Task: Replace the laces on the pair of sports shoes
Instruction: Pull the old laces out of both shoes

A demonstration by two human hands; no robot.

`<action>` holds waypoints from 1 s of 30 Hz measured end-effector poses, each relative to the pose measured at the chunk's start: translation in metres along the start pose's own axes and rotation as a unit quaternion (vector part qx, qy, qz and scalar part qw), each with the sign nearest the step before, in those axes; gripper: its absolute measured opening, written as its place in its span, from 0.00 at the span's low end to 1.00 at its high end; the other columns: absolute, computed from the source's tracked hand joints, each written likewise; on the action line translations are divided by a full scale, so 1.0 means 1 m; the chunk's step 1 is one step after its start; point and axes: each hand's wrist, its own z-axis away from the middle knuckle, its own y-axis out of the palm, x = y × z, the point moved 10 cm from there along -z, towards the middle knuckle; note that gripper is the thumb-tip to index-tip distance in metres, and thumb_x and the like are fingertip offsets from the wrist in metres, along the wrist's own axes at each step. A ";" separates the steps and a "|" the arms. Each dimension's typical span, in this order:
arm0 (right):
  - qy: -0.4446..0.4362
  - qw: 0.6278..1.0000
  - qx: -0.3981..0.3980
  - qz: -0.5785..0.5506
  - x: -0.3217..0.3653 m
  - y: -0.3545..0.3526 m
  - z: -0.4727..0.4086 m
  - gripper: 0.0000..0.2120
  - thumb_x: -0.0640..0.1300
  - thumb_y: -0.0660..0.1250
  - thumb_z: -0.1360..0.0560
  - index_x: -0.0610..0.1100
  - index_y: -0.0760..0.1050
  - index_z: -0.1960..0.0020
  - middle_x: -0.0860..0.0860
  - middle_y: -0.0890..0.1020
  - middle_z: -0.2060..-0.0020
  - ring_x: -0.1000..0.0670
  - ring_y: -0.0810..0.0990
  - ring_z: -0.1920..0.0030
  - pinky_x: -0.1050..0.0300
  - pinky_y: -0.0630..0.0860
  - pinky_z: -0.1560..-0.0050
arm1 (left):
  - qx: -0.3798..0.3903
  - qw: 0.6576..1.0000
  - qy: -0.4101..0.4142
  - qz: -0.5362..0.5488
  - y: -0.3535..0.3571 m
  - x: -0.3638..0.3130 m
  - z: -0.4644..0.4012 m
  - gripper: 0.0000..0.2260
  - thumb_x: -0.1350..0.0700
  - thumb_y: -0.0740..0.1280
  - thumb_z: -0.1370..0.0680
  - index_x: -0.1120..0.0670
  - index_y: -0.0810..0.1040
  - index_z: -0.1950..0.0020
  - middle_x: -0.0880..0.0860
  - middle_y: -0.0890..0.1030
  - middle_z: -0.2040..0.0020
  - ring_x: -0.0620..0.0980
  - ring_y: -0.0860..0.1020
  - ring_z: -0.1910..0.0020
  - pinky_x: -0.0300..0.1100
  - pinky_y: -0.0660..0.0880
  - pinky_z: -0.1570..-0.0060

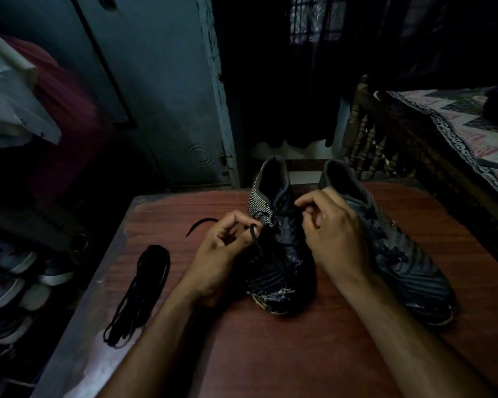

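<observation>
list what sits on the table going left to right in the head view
bundle of black laces → left hand, pinching a lace end → left shoe → right hand, fingers curled over that shoe's lacing → right shoe, all on the wooden table.

The counter [270,354] is reddish wood-grain with a dull sheen (scuffed pale along its left edge); the shoes [282,254] look dark, slightly glossy synthetic, cracked at the toes.

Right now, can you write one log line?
left hand: pinches lace | right hand: on left shoe | spare laces: on table
</observation>
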 end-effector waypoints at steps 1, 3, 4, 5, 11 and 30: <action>-0.003 1.000 0.001 -0.004 0.001 -0.001 0.000 0.09 0.34 0.69 0.25 0.46 0.80 0.49 0.54 0.76 0.57 0.55 0.73 0.62 0.57 0.74 0.61 | -0.020 1.000 -0.011 0.011 -0.003 0.003 0.000 0.04 0.57 0.70 0.22 0.56 0.77 0.51 0.50 0.80 0.60 0.43 0.77 0.63 0.35 0.75 0.62; -0.014 0.999 0.031 -0.010 0.006 0.006 0.003 0.11 0.41 0.70 0.24 0.48 0.80 0.43 0.56 0.74 0.61 0.54 0.74 0.62 0.54 0.76 0.62 | -0.051 0.998 -0.015 0.026 -0.008 0.004 -0.001 0.02 0.56 0.68 0.23 0.54 0.77 0.53 0.51 0.80 0.59 0.45 0.77 0.63 0.37 0.74 0.62; -0.015 0.998 0.057 -0.012 0.008 0.012 0.004 0.13 0.45 0.70 0.24 0.49 0.80 0.40 0.57 0.72 0.63 0.54 0.74 0.63 0.54 0.76 0.63 | -0.062 0.997 -0.014 0.033 -0.011 0.004 -0.001 0.01 0.56 0.68 0.22 0.52 0.78 0.54 0.52 0.80 0.58 0.46 0.76 0.61 0.39 0.74 0.60; -0.014 0.996 0.085 -0.013 0.008 0.019 0.006 0.14 0.48 0.70 0.23 0.50 0.79 0.38 0.58 0.71 0.65 0.54 0.74 0.64 0.53 0.76 0.64 | -0.068 0.997 -0.010 0.039 -0.013 0.004 -0.002 0.03 0.57 0.68 0.21 0.51 0.78 0.55 0.52 0.80 0.58 0.46 0.75 0.61 0.38 0.74 0.59; -0.007 0.995 0.096 0.011 0.007 0.026 0.009 0.05 0.48 0.71 0.23 0.50 0.75 0.53 0.59 0.68 0.69 0.54 0.72 0.67 0.50 0.74 0.68 | -0.065 0.996 -0.013 0.053 -0.010 0.004 -0.002 0.05 0.56 0.67 0.21 0.56 0.76 0.49 0.51 0.82 0.55 0.47 0.75 0.57 0.40 0.71 0.55; 0.046 0.972 0.133 -0.187 0.017 0.036 0.015 0.05 0.39 0.74 0.26 0.44 0.79 0.59 0.49 0.78 0.71 0.51 0.74 0.71 0.64 0.67 0.70 | 0.040 0.997 0.031 0.065 0.006 -0.007 0.001 0.14 0.57 0.80 0.29 0.52 0.84 0.46 0.54 0.80 0.44 0.50 0.78 0.45 0.43 0.76 0.43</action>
